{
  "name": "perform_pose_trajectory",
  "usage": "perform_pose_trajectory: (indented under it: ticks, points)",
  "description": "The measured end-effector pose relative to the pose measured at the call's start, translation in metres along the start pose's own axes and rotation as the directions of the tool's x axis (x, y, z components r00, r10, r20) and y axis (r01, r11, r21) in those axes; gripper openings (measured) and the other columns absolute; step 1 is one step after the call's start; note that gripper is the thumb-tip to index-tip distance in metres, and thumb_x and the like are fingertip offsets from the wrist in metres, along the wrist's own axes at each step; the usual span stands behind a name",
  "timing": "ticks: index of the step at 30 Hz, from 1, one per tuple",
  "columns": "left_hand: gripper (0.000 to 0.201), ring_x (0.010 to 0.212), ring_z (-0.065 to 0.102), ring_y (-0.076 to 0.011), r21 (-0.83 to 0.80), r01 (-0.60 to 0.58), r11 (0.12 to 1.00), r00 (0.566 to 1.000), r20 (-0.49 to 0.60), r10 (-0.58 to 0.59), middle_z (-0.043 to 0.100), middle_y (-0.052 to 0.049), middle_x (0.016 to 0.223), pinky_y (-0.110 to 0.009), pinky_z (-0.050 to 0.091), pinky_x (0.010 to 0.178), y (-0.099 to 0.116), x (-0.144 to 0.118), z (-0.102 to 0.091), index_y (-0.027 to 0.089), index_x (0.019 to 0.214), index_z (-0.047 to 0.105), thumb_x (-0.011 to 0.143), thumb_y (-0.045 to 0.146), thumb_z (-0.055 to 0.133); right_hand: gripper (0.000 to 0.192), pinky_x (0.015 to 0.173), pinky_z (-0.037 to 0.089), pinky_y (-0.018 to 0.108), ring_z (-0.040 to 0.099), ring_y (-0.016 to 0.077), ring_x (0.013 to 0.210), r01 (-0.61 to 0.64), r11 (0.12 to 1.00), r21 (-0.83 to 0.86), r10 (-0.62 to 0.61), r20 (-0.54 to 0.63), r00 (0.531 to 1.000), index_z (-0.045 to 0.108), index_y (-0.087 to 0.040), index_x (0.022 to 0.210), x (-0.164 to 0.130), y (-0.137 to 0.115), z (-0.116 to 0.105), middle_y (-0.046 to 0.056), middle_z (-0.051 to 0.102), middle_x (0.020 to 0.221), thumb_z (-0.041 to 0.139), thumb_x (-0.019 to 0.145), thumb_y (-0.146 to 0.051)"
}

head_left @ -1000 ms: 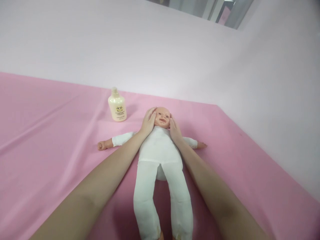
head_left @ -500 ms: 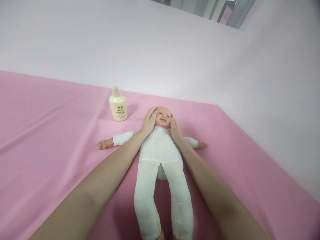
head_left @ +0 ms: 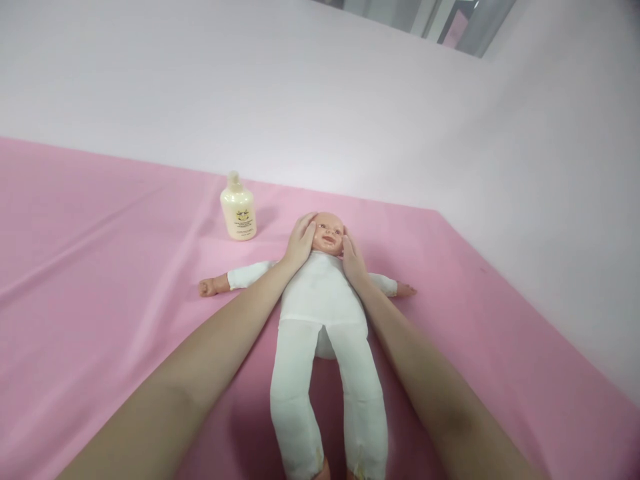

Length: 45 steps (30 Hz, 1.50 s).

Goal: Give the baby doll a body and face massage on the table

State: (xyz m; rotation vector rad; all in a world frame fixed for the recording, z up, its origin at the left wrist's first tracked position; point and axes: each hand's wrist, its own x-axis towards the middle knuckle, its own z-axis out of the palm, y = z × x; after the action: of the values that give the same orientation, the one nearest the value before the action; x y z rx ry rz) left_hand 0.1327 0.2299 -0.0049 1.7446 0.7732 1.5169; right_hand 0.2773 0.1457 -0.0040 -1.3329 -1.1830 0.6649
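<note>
Evidently, the handling of the doll [head_left: 325,290] was under way: it lay on its back on the pink-covered surface [head_left: 100,233], arms spread to either side and legs toward the wearer, the feet partly cut off by the lower edge of the view. The left hand [head_left: 300,243] and the right hand [head_left: 354,261] had contact with opposite sides of its head [head_left: 329,230], cupping it between them. Their visible fingers [head_left: 306,225] were unclenched and laid close together along the head rather than curled around it; how firmly they pressed could not be told. So positioning the doll and bringing both hands to it looked done, while nothing showed how much of this contact was left. The white clothing was on. A pale yellow bottle [head_left: 239,213] stood upright beyond the doll's outstretched arm, near the left hand but apart from it.
</note>
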Motion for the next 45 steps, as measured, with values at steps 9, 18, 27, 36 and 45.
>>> perform_pose_trajectory:
  ticks: [9,18,27,36,45]
  points:
    - [0.04,0.129,0.049,-0.0181,-0.014,0.025,1.0,1.0,0.0,-0.025,0.055,-0.008,0.136,-0.038,0.035,0.115,0.006,-0.001,0.0,0.022,0.127,0.055,0.097,0.041,0.038,0.066,0.107,0.046,0.039,0.039,0.0203,0.139,-0.028,0.999,0.041,0.027,0.02,0.999,0.032,-0.031,0.148,-0.001,-0.003,0.001,-0.002,0.036,0.154,0.036,0.09,-0.062]
    - [0.04,0.13,0.048,-0.0178,-0.025,0.023,0.999,1.0,-0.009,-0.023,0.054,-0.009,0.136,-0.037,0.035,0.115,0.01,-0.002,0.001,0.02,0.127,0.054,0.097,0.041,0.037,0.065,0.104,0.049,0.039,0.042,0.0212,0.137,-0.031,0.999,0.037,0.03,0.029,0.999,0.033,-0.031,0.148,-0.004,-0.009,0.001,-0.001,0.038,0.153,0.036,0.09,-0.062]
    - [0.041,0.13,0.048,-0.018,-0.021,0.018,1.0,1.0,0.001,-0.018,0.054,-0.009,0.137,-0.037,0.035,0.115,0.012,-0.002,0.001,0.02,0.127,0.054,0.097,0.042,0.036,0.063,0.106,0.047,0.04,0.041,0.0197,0.138,-0.008,0.999,0.037,0.008,0.02,1.0,0.033,-0.033,0.147,-0.003,-0.007,0.0,-0.002,0.038,0.153,0.036,0.091,-0.062]
    - [0.039,0.13,0.048,-0.0187,-0.048,0.015,0.999,1.0,-0.006,-0.016,0.054,-0.009,0.135,-0.037,0.035,0.116,0.013,-0.001,0.003,0.019,0.126,0.055,0.096,0.039,0.039,0.061,0.105,0.047,0.042,0.039,0.0193,0.139,-0.051,0.998,0.029,0.051,0.016,0.999,0.034,-0.035,0.146,-0.003,-0.009,-0.002,-0.004,0.039,0.152,0.036,0.09,-0.06]
    - [0.039,0.13,0.048,-0.0184,-0.033,-0.017,0.999,1.0,0.0,0.017,0.054,-0.008,0.137,-0.038,0.035,0.115,0.009,0.0,0.006,0.021,0.126,0.054,0.097,0.041,0.037,0.063,0.1,0.051,0.041,0.043,0.021,0.136,-0.067,0.997,0.034,0.067,0.016,0.998,0.031,-0.034,0.148,0.0,-0.003,-0.004,-0.003,0.039,0.153,0.035,0.09,-0.059]
